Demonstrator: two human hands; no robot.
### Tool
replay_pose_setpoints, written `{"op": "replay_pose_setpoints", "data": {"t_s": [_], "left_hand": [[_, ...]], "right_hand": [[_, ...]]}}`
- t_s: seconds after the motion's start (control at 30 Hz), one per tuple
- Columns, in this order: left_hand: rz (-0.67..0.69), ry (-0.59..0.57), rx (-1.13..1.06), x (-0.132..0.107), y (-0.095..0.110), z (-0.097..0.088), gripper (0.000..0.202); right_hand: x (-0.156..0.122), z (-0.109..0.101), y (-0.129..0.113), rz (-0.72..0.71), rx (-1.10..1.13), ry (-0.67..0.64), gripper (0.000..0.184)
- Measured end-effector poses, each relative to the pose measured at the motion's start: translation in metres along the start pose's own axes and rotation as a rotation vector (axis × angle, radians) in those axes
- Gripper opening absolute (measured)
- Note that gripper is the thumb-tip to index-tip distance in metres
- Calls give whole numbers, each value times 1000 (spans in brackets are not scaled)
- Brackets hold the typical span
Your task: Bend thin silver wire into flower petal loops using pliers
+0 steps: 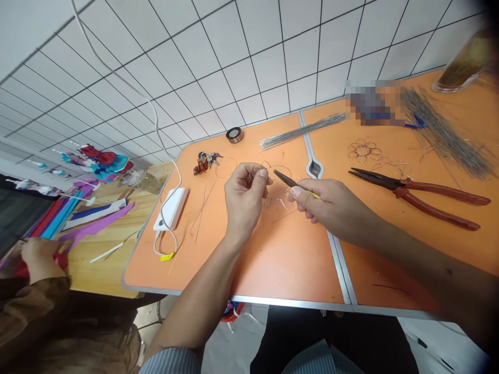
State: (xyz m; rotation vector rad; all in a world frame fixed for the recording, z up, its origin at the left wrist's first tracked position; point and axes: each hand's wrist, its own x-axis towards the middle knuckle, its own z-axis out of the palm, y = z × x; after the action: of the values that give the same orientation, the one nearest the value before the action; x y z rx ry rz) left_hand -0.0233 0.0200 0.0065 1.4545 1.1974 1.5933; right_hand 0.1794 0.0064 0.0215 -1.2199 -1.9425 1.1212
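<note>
The left hand (246, 195) is raised over the middle of the desk (253, 270), its thumb and index finger pressed together on a thin wire (265, 163), a grip that probably keeps so slight a thing from turning. The right hand (323, 205) has its fingers wrapped around the handles of the small pliers (286, 179), the dark tips aimed at the left fingertips, seemingly so that they can reach the wire close to where it is pinched; whether the tips are parted I cannot tell. Curled wire (276, 202) shows just below and between the 2 hands, and I cannot tell whether it is part of the held piece. The big pliers (405, 187) lie to the right, handles towards the right edge, likely handy for that arm. A bundle of straight wires (304, 131) lies across the seam near the far edge, perhaps to leave the near part free for working. Towards the far right corner are a looped wire flower (364, 150) and a larger wire bundle (448, 132). The tape roll (234, 135) sits by the far edge and the keys (206, 162) near the far left corner, apparently out of the way.
</note>
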Motion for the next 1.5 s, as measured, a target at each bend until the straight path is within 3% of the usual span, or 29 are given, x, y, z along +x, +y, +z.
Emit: {"op": "replay_pose_setpoints", "data": {"t_s": [0.33, 1.0, 1.5], "left_hand": [[164, 9, 107, -8, 4, 4, 15], [94, -7, 111, -10, 7, 5, 21], [24, -17, 63, -11, 8, 8, 22]], "right_hand": [[0, 2, 4, 59, 222, -49, 42], [-1, -1, 0, 108, 296, -51, 42], [-2, -1, -5, 39, 197, 23, 43]]}}
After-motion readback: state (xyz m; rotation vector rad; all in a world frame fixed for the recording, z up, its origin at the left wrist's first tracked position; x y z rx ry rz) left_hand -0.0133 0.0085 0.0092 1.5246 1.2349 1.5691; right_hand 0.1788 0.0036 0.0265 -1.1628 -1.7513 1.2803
